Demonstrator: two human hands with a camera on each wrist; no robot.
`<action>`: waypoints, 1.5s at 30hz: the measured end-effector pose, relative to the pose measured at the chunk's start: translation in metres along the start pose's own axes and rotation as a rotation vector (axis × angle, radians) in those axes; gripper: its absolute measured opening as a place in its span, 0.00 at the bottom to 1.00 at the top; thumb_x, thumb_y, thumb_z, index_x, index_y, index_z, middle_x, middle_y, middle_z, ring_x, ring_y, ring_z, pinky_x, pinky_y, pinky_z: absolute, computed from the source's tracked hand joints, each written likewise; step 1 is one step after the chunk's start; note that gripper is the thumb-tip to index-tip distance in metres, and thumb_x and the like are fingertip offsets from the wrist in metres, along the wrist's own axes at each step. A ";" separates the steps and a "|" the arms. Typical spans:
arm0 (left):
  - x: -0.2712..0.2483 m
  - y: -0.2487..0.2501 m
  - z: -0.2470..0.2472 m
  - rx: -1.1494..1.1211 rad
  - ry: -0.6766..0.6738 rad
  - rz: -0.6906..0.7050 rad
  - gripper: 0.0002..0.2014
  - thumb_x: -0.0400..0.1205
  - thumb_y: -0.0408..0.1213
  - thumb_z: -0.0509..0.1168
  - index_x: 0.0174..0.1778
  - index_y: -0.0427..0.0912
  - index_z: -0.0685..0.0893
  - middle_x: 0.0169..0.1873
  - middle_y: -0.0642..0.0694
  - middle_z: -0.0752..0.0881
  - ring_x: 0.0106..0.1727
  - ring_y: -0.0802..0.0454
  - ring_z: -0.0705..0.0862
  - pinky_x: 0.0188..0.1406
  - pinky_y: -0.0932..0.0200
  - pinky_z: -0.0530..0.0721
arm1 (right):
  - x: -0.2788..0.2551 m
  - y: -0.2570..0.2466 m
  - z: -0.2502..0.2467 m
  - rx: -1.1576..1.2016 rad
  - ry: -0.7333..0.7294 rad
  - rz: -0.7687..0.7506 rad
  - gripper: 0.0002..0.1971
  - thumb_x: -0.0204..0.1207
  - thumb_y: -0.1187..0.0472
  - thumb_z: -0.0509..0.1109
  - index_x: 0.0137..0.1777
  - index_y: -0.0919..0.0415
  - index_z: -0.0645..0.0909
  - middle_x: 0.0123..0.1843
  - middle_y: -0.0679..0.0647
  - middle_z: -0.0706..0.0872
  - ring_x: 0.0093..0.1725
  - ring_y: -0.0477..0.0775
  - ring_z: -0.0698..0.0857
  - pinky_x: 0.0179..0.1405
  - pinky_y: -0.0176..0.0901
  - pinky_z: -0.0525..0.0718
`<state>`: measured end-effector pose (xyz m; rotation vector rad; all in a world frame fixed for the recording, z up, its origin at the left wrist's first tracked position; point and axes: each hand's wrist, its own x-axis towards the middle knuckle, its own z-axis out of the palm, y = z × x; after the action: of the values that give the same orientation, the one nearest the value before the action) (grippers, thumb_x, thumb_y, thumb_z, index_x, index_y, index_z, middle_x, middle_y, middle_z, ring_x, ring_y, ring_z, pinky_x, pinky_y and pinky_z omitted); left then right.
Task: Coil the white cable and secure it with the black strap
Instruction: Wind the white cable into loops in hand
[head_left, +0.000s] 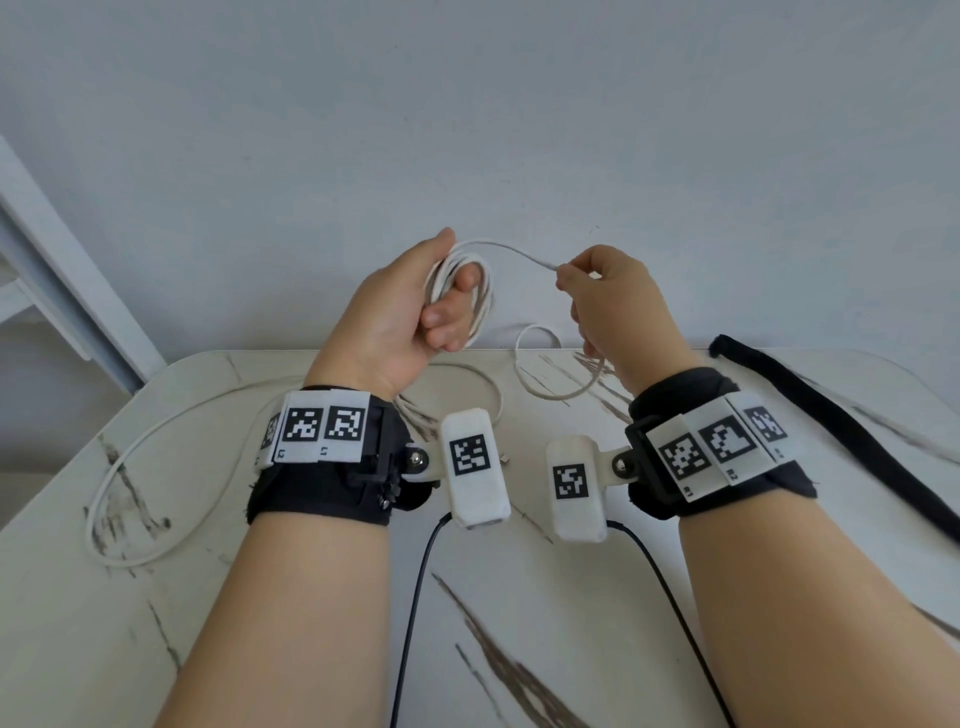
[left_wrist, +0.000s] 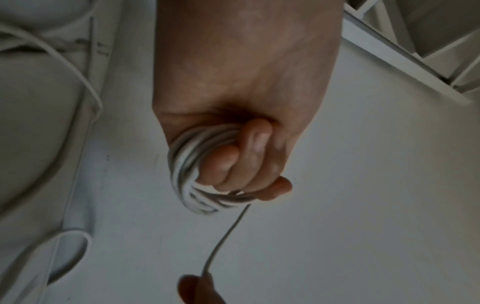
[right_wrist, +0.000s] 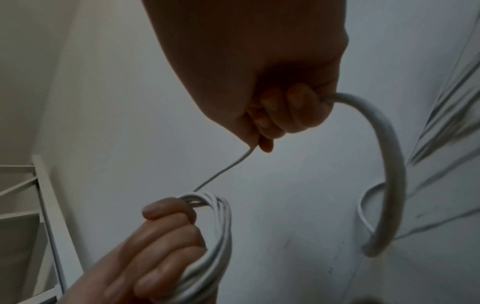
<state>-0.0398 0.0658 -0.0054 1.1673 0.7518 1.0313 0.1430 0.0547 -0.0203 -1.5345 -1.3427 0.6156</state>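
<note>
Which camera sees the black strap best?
The head view. The black strap lies stretched out on the table, to the right of the right hand, with nothing touching it. The two wrist views don't show it at all; they show only the hands and the white cable.

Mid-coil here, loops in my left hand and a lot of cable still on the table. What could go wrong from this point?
1. The coil sits bunched round a few fingers of the left hand; more turns may slip off.
2. The loose white cable lies in overlapping loops on the table and may knot as the right hand pulls it.
3. The black strap lies off right; reaching it with both hands busy could loosen the coil.
</note>
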 end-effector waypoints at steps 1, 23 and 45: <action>0.000 0.001 0.000 -0.041 -0.032 0.000 0.24 0.88 0.49 0.52 0.29 0.41 0.76 0.12 0.52 0.61 0.14 0.54 0.61 0.18 0.62 0.65 | -0.001 0.001 0.001 -0.010 -0.014 -0.002 0.10 0.82 0.57 0.63 0.50 0.63 0.81 0.29 0.51 0.77 0.21 0.49 0.70 0.24 0.40 0.71; 0.011 0.003 -0.007 -0.661 0.162 0.270 0.14 0.88 0.36 0.48 0.51 0.33 0.77 0.29 0.46 0.76 0.30 0.51 0.76 0.38 0.58 0.76 | -0.022 -0.012 0.015 -0.172 -0.416 -0.109 0.10 0.79 0.55 0.68 0.44 0.57 0.88 0.25 0.48 0.77 0.14 0.39 0.70 0.20 0.31 0.72; 0.017 -0.003 -0.015 0.134 0.629 0.387 0.07 0.87 0.39 0.56 0.55 0.40 0.75 0.32 0.51 0.81 0.30 0.57 0.81 0.30 0.69 0.79 | -0.028 -0.030 0.005 -0.248 -0.406 -0.216 0.03 0.71 0.65 0.68 0.42 0.58 0.83 0.35 0.49 0.85 0.34 0.49 0.80 0.34 0.36 0.77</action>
<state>-0.0461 0.0865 -0.0118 1.1306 1.1218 1.7367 0.1179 0.0278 -0.0012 -1.4777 -1.9264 0.6644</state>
